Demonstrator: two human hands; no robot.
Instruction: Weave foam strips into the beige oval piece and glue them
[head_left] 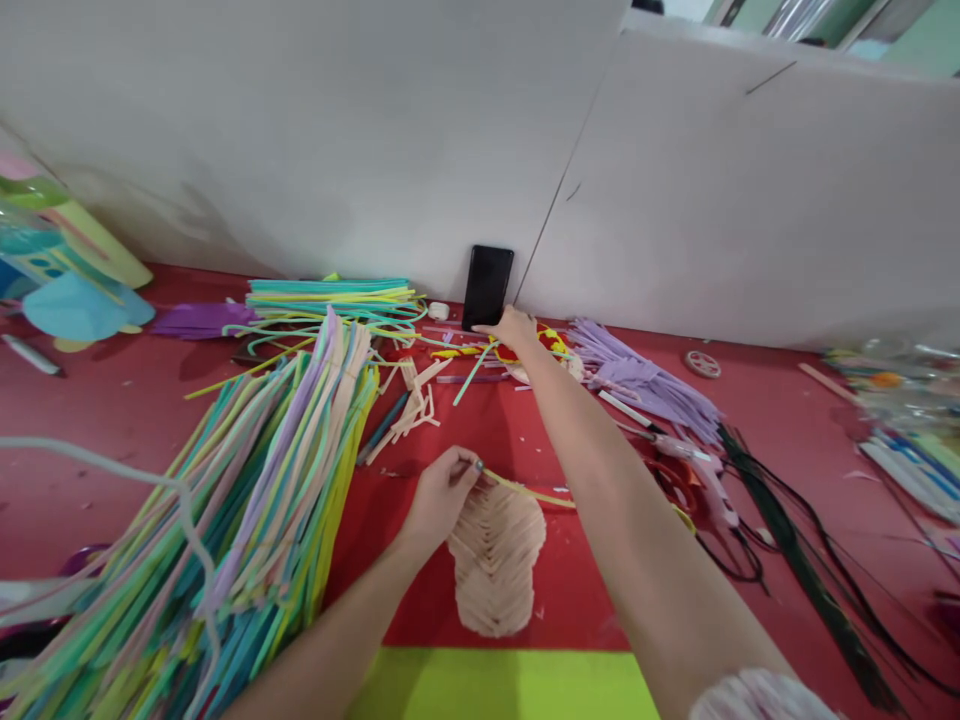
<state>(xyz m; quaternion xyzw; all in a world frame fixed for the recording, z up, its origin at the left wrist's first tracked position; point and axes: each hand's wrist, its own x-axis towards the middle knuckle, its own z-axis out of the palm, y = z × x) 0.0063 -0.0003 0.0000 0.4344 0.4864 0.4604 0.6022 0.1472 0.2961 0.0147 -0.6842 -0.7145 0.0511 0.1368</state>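
Along the rear edge of the red table [570, 590], at its far left, a pale blue paper shape [82, 305] is set, with a white pen [31, 355] lying in front of it. Farther right, a purple sheet [196, 320] is placed near that edge, beside a flat stack of teal and yellow strips [330, 293]. From there toward the near edge, a large bundle of many-coloured strips [255, 480] is spread.

Short peach pieces [412, 410] are scattered to its right. The left hand [444, 490] is closed in a pinch on the end of a yellow strip [529, 490], which is stretched across the top of a beige ribbed piece [496, 560]. This piece is laid between the two forearms, above a lime-green sheet [502, 685] on the near side.

A black phone [487, 287] is leaned against the wall [337, 130] at the rear edge. Just beside its base, the right hand [516, 328] is extended over a red-and-yellow item [553, 343]; whether anything is gripped cannot be told. To the right, lilac strips [649, 375], a glue gun [701, 465] and a round disc [703, 364] are found.
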